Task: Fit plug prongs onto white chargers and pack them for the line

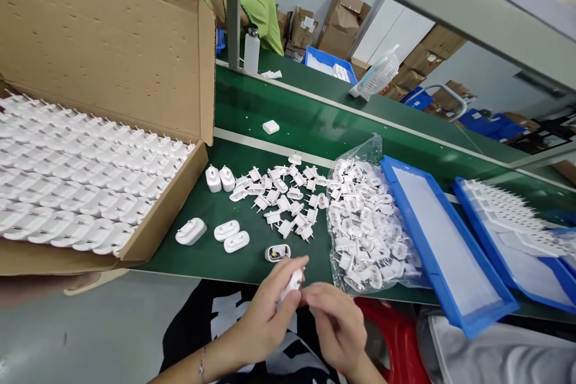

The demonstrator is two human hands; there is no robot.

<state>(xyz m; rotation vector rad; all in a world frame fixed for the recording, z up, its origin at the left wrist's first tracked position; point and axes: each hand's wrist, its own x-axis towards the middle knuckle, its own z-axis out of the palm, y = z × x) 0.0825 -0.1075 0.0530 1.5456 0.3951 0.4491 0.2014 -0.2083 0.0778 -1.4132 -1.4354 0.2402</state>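
My left hand [270,306] is closed around a small white plug piece [294,282], above my lap at the bench's near edge. My right hand [337,324] has its fingers bent, with the tips against the left thumb and the piece; what they pinch is hidden. Just beyond lies an open white charger housing [278,252] showing parts inside. Finished-looking white chargers with pins, such as this pair [231,236] and one more [191,231], rest to the left. Farther back, loose white plug covers [279,195] are spread in a heap.
A cardboard box [171,198] with rows of white chargers stands left. To the right are a clear bag [360,222] full of plug covers and blue trays [450,252]. A bottle [252,51], a fan [380,75] and a person in green [261,6] are beyond the partition.
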